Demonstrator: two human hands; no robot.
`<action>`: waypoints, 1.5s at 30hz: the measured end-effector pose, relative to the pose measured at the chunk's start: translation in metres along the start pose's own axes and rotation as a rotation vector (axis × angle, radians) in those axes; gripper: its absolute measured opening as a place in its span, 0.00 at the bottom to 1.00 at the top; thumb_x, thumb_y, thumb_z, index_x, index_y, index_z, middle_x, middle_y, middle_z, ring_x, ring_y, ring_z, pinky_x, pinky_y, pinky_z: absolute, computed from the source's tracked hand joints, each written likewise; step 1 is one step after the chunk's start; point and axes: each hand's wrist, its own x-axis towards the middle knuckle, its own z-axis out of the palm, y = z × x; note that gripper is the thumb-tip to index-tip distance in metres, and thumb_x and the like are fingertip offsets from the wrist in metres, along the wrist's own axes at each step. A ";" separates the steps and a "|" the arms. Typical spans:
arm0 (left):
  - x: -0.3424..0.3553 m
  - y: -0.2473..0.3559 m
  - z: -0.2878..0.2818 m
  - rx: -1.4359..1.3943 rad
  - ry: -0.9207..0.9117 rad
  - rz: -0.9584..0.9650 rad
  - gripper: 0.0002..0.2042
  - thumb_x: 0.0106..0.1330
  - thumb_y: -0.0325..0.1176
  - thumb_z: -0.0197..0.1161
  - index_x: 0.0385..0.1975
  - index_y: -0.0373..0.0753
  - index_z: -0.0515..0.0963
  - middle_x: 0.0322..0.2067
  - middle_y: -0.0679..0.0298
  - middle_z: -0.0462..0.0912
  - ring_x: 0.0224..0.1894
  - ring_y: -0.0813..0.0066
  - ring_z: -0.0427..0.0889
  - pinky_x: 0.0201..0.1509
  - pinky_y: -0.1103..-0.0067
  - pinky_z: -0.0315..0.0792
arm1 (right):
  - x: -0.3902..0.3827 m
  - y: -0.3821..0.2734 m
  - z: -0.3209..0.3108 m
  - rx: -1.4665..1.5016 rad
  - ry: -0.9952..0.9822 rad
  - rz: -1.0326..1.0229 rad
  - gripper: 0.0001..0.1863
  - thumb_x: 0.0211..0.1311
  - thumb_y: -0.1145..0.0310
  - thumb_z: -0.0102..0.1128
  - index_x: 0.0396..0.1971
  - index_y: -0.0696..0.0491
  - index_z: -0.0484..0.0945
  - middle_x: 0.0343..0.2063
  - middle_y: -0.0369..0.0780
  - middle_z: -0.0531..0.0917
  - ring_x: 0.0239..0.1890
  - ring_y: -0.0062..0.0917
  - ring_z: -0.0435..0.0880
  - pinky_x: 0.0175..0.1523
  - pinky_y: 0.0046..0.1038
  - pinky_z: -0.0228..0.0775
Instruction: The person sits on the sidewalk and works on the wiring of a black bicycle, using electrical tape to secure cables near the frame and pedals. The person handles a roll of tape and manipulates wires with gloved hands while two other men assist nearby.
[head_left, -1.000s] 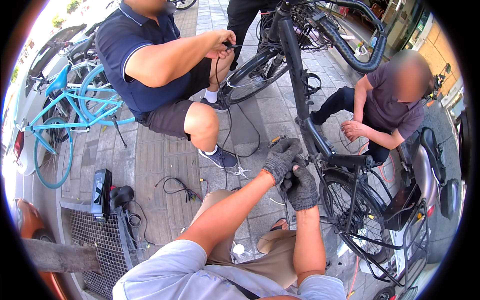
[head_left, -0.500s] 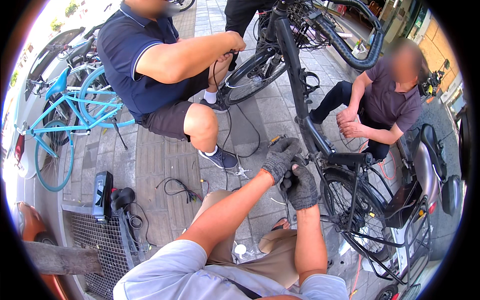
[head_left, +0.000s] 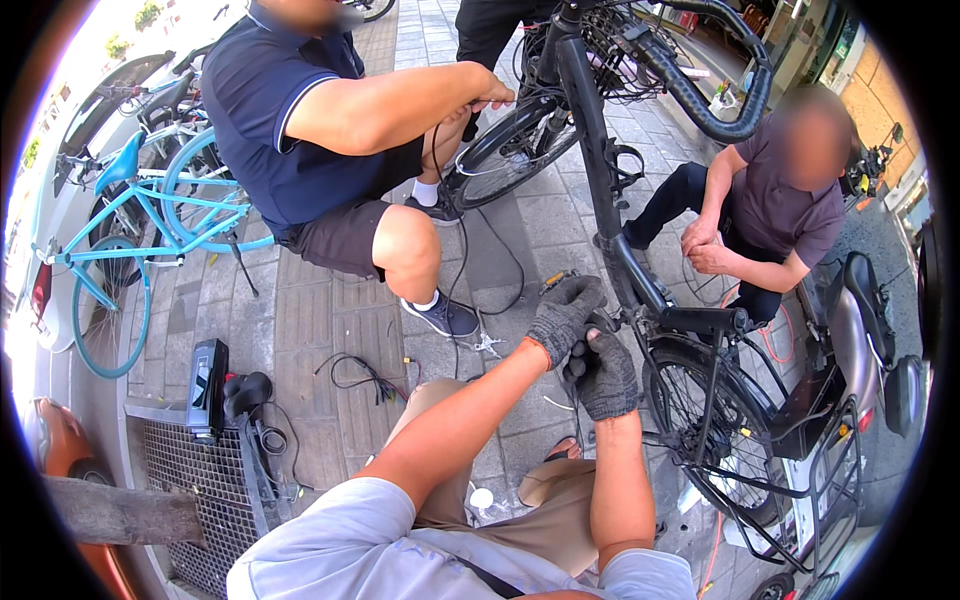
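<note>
Both my hands wear grey fingerless gloves and are close together beside the bottom of a black bicycle frame (head_left: 605, 205). My left hand (head_left: 568, 312) is closed, its fingers curled round something dark that I cannot make out. Just beyond its knuckles a bicycle pedal (head_left: 557, 279) with a yellow reflector shows. Slightly nearer and to the right, my right hand (head_left: 606, 374) is closed too, thumb up and fingers bent inward. A small dark part (head_left: 602, 321) shows between the hands, its kind unclear. The rear wheel (head_left: 715, 430) stands to the right of my right hand.
At the left, a person in a navy shirt (head_left: 285, 130) holds a black cable (head_left: 468, 235). Another person (head_left: 790, 190) crouches at the right. A black battery case (head_left: 207, 388), a saddle (head_left: 246, 395) and loose cables (head_left: 365, 380) lie at the left, near a turquoise bicycle (head_left: 150, 205).
The navy-shirted person's hand has moved a little to the right, toward the bicycle. The whole view has shifted slightly. My hands stay in nearly the same place and grip.
</note>
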 end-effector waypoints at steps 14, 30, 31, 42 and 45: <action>-0.006 0.011 0.003 0.000 -0.015 -0.046 0.19 0.73 0.40 0.63 0.58 0.36 0.76 0.43 0.61 0.84 0.34 0.73 0.83 0.37 0.78 0.79 | 0.000 0.003 -0.002 0.005 0.028 -0.008 0.09 0.63 0.62 0.63 0.41 0.47 0.81 0.24 0.33 0.79 0.21 0.24 0.75 0.29 0.30 0.68; -0.006 0.010 0.004 0.025 -0.005 -0.045 0.19 0.73 0.40 0.62 0.58 0.37 0.76 0.44 0.61 0.84 0.35 0.73 0.83 0.37 0.77 0.79 | -0.002 0.001 0.000 0.032 0.018 -0.001 0.10 0.62 0.63 0.64 0.42 0.48 0.81 0.25 0.35 0.81 0.21 0.26 0.76 0.28 0.30 0.69; -0.005 0.008 0.003 0.032 -0.008 -0.033 0.19 0.73 0.40 0.62 0.58 0.37 0.76 0.44 0.61 0.84 0.36 0.73 0.83 0.37 0.77 0.79 | -0.002 0.001 0.000 0.032 0.017 0.000 0.10 0.62 0.63 0.64 0.42 0.48 0.81 0.25 0.35 0.81 0.21 0.26 0.76 0.28 0.30 0.69; 0.002 -0.003 -0.002 0.025 -0.028 -0.004 0.19 0.73 0.40 0.62 0.58 0.37 0.76 0.44 0.61 0.84 0.36 0.72 0.83 0.38 0.77 0.79 | -0.003 0.001 0.002 0.004 0.027 -0.015 0.13 0.64 0.63 0.64 0.47 0.49 0.81 0.25 0.33 0.79 0.21 0.24 0.75 0.28 0.27 0.68; 0.003 -0.005 -0.003 0.041 -0.042 0.011 0.19 0.73 0.41 0.62 0.58 0.38 0.76 0.44 0.61 0.84 0.36 0.72 0.84 0.38 0.76 0.79 | -0.006 -0.001 0.006 -0.001 0.029 -0.017 0.13 0.64 0.63 0.64 0.47 0.48 0.81 0.25 0.33 0.79 0.21 0.23 0.75 0.28 0.27 0.68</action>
